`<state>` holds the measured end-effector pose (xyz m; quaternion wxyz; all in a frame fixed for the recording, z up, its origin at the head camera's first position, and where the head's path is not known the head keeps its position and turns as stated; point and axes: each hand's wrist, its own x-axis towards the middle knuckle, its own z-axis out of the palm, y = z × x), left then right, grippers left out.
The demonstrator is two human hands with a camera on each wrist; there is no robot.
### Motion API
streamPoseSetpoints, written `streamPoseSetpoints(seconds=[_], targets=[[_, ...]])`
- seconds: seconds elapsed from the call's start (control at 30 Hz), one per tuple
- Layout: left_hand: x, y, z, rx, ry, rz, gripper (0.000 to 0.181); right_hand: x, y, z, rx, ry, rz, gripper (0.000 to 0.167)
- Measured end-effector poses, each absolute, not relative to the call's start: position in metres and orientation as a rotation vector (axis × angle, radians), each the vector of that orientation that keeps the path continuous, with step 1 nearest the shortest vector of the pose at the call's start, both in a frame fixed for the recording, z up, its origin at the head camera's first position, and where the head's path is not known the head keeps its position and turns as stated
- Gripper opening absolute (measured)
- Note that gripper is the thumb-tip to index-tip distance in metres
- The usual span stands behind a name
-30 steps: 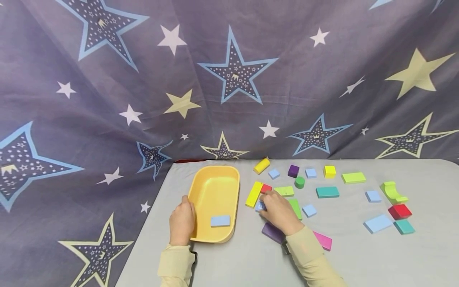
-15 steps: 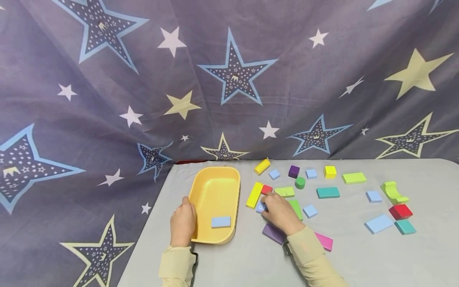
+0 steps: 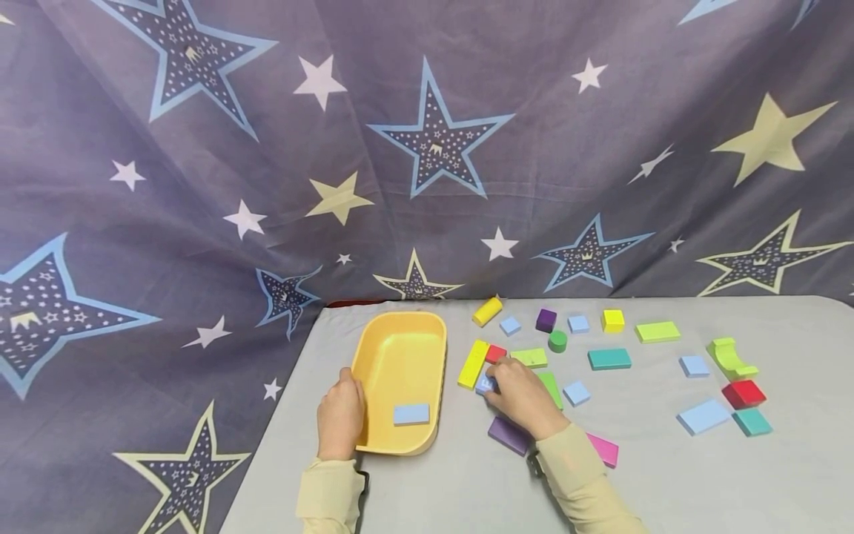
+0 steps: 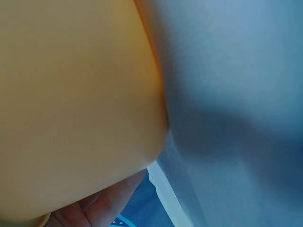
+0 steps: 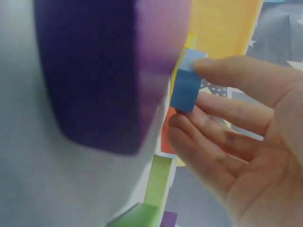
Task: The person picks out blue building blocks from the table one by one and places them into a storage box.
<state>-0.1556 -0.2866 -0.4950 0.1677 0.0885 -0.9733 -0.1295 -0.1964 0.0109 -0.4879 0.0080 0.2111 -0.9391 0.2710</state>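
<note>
My left hand [image 3: 341,415] grips the left rim of a yellow plastic tub [image 3: 400,440]. In the left wrist view the tub's wall [image 4: 80,104] fills much of the picture, with part of the hand [image 4: 102,205] showing below it. Inside the tub lies a light blue rectangular block [image 3: 411,414]. To the tub's right, my right hand [image 3: 527,397] pinches a small blue block [image 3: 485,383] with a pale mark on top. The right wrist view shows the thumb and fingers at that block [image 5: 186,90]. A yellow block [image 3: 473,363] and a red block [image 3: 495,354] lie close by.
A purple block [image 3: 509,434] and a pink block [image 3: 603,449] lie near the right forearm. Green blocks [image 3: 550,389] sit beside the right hand. Several more coloured blocks, including a lime curved one [image 3: 732,360], spread rightward. A starry curtain [image 3: 427,148] hangs behind the table.
</note>
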Motion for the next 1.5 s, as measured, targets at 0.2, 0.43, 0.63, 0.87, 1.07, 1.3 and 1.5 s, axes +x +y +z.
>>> streamPoseSetpoints(seconds=[0.2,0.43,0.63,0.87,1.07,1.3,1.5], targets=[[-0.156,-0.286,-0.492,0.244,-2.757,-0.364,0.013,-0.197,0.009,-0.486,0.681,-2.892,0.849,0.021],[-0.155,-0.286,-0.492,0.228,-2.735,-0.358,0.012,-0.194,0.004,-0.483,0.679,-2.806,0.878,0.028],[-0.153,-0.286,-0.496,0.228,-2.734,-0.369,0.012,-0.19,-0.001,-0.48,0.681,-2.788,0.946,0.029],[-0.154,-0.286,-0.495,0.222,-2.727,-0.363,0.013,-0.191,-0.007,-0.474,0.725,-2.756,0.98,0.031],[-0.153,-0.286,-0.494,0.226,-2.741,-0.367,0.013,-0.19,-0.011,-0.471,0.731,-2.743,1.018,0.033],[-0.154,-0.289,-0.497,0.236,-2.749,-0.369,0.013,-0.189,-0.014,-0.469,0.741,-2.731,1.066,0.033],[-0.155,-0.288,-0.496,0.236,-2.747,-0.368,0.014,-0.189,-0.016,-0.465,0.743,-2.729,1.084,0.032]])
